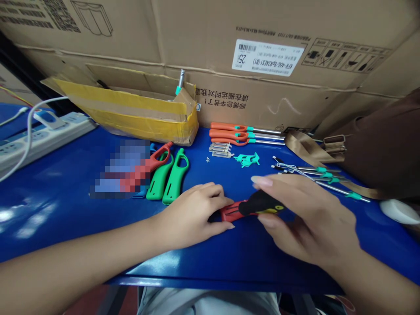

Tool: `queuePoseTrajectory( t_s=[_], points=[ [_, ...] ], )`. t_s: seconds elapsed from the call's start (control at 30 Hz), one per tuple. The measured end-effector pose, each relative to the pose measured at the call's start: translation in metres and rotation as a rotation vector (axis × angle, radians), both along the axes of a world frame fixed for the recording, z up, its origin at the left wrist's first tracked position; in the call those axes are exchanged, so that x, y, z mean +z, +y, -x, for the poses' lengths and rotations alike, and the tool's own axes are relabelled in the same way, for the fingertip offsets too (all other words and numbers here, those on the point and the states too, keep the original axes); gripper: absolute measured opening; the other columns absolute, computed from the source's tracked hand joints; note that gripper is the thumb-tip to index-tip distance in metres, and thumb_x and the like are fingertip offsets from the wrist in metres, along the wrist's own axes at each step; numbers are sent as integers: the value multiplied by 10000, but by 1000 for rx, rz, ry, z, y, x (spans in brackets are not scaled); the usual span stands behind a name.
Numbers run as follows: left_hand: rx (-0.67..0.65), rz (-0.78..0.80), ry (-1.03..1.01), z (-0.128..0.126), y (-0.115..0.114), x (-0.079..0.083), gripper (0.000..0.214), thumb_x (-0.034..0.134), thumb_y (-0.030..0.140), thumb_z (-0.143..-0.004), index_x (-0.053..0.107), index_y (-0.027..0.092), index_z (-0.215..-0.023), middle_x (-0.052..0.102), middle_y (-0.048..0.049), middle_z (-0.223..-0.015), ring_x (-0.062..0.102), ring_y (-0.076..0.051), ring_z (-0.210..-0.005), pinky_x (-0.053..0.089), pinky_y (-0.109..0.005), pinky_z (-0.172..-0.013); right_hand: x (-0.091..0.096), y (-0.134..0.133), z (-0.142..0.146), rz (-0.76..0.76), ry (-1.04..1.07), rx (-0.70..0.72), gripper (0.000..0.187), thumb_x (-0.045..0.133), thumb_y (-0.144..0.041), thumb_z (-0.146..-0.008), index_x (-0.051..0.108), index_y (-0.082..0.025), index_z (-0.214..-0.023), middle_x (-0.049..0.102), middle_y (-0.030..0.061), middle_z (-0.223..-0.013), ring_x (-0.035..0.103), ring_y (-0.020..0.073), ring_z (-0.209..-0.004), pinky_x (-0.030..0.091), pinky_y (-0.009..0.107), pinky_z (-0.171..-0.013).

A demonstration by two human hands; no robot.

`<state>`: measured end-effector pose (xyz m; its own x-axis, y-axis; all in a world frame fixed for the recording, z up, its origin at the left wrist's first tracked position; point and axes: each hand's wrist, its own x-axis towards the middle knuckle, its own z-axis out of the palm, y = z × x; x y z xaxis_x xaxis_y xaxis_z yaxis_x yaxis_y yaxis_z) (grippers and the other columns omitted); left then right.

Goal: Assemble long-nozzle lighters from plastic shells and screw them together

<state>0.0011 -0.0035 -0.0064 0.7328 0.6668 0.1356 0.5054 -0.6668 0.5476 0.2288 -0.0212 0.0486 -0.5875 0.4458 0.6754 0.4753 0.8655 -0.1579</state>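
Observation:
My left hand (pixel 197 210) rests on the blue table (pixel 65 205), fingers curled onto a red plastic handle part (pixel 231 213). My right hand (pixel 305 214) grips a screwdriver with a black and yellow handle (pixel 262 204), its tip pointing at the red part; the tip itself is hidden. Two green handle shells (pixel 169 177) and a red one (pixel 157 159) lie just left of my left hand. Beyond my hands lie small teal plastic pieces (pixel 246 159) and small metal parts (pixel 220 151).
Three assembled orange-handled lighters (pixel 244 133) lie at the back by a big cardboard box (pixel 229 52). Metal tubes with teal collars (pixel 323 177) lie at right. An open taped carton (pixel 131 109) and a power strip (pixel 42 133) stand at left, a brown bag (pixel 387 148) at right.

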Motion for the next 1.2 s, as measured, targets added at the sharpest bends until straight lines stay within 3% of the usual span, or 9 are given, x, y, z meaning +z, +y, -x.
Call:
queuePoseTrajectory(
  t_s=[0.1,0.3,0.43,0.5,0.7,0.87,0.93,1.1,1.2],
  points=[
    [9,2,-4,0,0,0,191,690,349,-938,702,181,-1028,657,-66,-1025,631,-245,-991,521,-395,-905,1,-1,2,135,46,109,513,526,-116,-948,484,-204,-1452,711,102,-1282,692,242,-1150,610,387,-943],
    [-5,2,12,0,-1,-1,241,664,386,-962,692,180,-1083,652,-64,-1016,629,-236,-976,519,-386,-895,2,-1,1,27,31,28,478,739,-195,-897,566,-245,-1339,762,32,-978,734,193,-879,631,283,-751],
    [-2,1,8,0,-1,-1,247,670,380,-955,698,185,-1103,651,-70,-1031,629,-247,-994,516,-403,-922,0,0,-3,177,10,123,599,570,-142,-958,394,-171,-1530,642,127,-1374,649,229,-1215,605,339,-930],
    [-7,3,4,0,-1,-1,240,675,365,-951,699,183,-1105,648,-66,-1023,628,-246,-990,515,-402,-917,-1,0,-3,260,23,191,608,515,-85,-956,376,-172,-1541,620,117,-1400,615,205,-1265,587,321,-959],
    [46,-14,-16,-1,-2,-2,239,733,348,-908,695,196,-1088,601,-17,-886,618,-207,-857,516,-336,-793,-1,-4,-1,61,-21,35,416,687,-223,-945,575,-271,-1343,725,13,-989,703,140,-818,577,234,-672],
    [31,-8,26,-1,-4,-2,264,662,367,-961,683,191,-1157,646,-55,-1012,631,-239,-974,517,-375,-874,2,-3,-4,171,-28,154,492,523,-92,-955,475,-188,-1435,664,108,-1309,654,197,-1185,589,319,-929],
    [33,-9,37,-2,-5,-2,271,653,371,-968,682,194,-1172,647,-54,-1016,628,-235,-974,517,-371,-874,3,-1,-4,215,15,183,501,519,-56,-945,483,-203,-1423,686,86,-1251,661,179,-1161,585,310,-946],
    [43,-31,51,-3,-6,-2,284,639,391,-977,690,197,-1179,628,-56,-988,617,-234,-943,522,-378,-859,2,0,-2,63,25,32,396,710,-217,-926,587,-264,-1299,701,31,-914,697,160,-811,605,245,-700],
    [39,-16,31,-3,-5,0,243,649,365,-972,702,194,-1137,634,-64,-1025,619,-240,-978,522,-383,-887,1,1,-4,89,8,40,431,600,-190,-971,543,-233,-1397,697,104,-1196,691,221,-1091,611,321,-878]
  ],
)
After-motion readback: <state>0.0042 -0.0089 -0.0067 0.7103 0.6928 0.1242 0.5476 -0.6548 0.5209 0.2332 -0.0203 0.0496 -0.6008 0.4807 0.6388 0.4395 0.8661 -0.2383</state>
